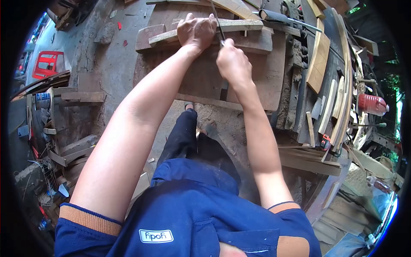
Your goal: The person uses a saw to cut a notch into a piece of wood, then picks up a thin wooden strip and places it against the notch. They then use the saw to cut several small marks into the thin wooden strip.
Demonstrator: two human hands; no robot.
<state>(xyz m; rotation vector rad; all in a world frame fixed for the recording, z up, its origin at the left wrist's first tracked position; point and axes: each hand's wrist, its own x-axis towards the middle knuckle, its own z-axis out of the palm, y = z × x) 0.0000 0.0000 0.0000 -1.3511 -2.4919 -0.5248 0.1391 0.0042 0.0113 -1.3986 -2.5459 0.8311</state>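
My left hand point(197, 32) presses down on a curved wooden strip point(242, 26), its fingers curled over the far edge. The strip lies across a thick wooden block point(252, 42) on a wooden bench point(201, 77). My right hand point(233, 62) is closed around the near end of a long, thin metal tool point(217, 19), which looks like a narrow saw or file. Its blade points away from me and crosses the strip just right of my left hand. My right fist hides the handle, and the blade's far end runs out of view at the top.
Curved boards point(319, 62) and thin wooden strips point(329, 107) lie at the right, with a red tape measure point(325, 141) near them. A red-filled plastic bottle point(372, 105) is further right. At the left are a red plastic stool point(48, 64) and wood scraps point(83, 96).
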